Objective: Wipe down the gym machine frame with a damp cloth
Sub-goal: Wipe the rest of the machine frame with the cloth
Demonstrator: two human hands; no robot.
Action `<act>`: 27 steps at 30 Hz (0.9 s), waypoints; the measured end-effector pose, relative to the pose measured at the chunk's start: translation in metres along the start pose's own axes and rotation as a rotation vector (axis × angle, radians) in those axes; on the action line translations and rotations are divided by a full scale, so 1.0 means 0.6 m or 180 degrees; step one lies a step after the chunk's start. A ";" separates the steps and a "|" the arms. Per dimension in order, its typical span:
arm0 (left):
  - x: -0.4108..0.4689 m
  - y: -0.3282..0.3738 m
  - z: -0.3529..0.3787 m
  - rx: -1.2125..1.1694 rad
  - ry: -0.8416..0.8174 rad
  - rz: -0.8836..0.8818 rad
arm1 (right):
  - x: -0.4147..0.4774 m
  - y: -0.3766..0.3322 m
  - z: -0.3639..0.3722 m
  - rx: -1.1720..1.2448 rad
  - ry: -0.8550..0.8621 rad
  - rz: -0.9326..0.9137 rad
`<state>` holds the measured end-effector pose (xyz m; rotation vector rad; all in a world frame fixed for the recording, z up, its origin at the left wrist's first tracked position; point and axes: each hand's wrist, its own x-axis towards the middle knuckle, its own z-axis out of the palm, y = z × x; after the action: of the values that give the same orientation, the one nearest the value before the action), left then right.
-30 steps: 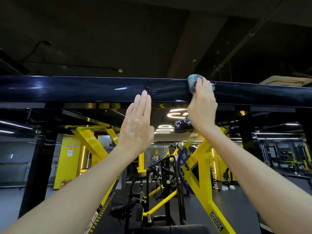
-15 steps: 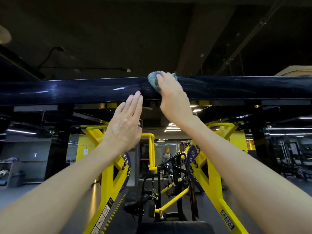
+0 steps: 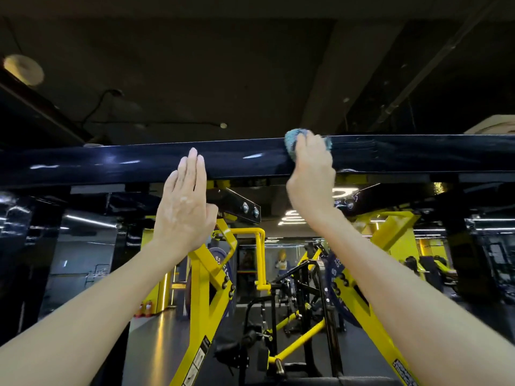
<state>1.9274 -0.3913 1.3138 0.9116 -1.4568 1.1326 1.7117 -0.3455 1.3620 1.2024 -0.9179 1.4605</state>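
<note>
- 1 long black crossbeam (image 3: 111, 162) of the gym machine frame runs L to R across the view, overhead, glossy w/ light glints.
- 2 bare arms reach up to it, 1 hand each.
- L hand (image 3: 182, 207): flat, fingers straight and together, holding nothing; fingertips overlap the beam's front face. Can't tell if they touch it.
- R hand (image 3: 310, 176): fingers curled over 1 blue-grey cloth (image 3: 292, 140), pressing it onto the beam's top front edge, R of centre. Cloth bulges out at both sides of the fingers.
- Faint wipe streaks (image 3: 362, 151) on the beam just R of the cloth.
- Below the beam: 2 yellow slanted uprights (image 3: 200, 288), 1 per side, each w/ 1 dark blue weight plate (image 3: 220, 263) beside it.
- 1 yellow handle loop (image 3: 260, 254) between the uprights.
- 1 black bracket w/ 2 bolts (image 3: 245, 207) under the beam, just R of the L hand.
- 1 round ceiling lamp (image 3: 23, 69) top L.
- Vs. half a sec. earlier: R hand and cloth have slid R along the beam; they were close to the L hand, now well apart from it.
- L hand sits higher against the beam than before; it's flat as before.
</note>
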 end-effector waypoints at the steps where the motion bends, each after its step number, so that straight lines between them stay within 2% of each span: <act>1: -0.005 -0.011 0.003 -0.0032 0.0004 -0.0024 | -0.005 -0.029 0.014 0.0064 -0.0042 -0.0073; 7: -0.031 -0.093 0.017 -0.0066 -0.0075 0.0002 | -0.031 -0.184 0.085 0.0364 -0.0484 -0.0506; 12: -0.034 -0.103 0.034 -0.0277 0.0000 0.0081 | -0.023 -0.171 0.070 0.0203 -0.0830 -0.0787; 20: -0.037 -0.107 0.037 -0.0518 0.0117 0.0141 | 0.001 -0.063 0.012 -0.0285 -0.0207 0.0150; 24: -0.037 -0.098 0.040 -0.0587 0.0177 0.0043 | -0.002 -0.089 0.044 -0.0389 0.0087 0.0297; 27: -0.036 -0.091 0.044 -0.0621 0.0201 -0.0033 | -0.014 -0.142 0.074 -0.0021 0.0096 -0.0020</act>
<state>1.9757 -0.4319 1.3020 0.7403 -1.4802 0.9833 1.8048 -0.3708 1.3608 1.1746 -0.8970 1.4657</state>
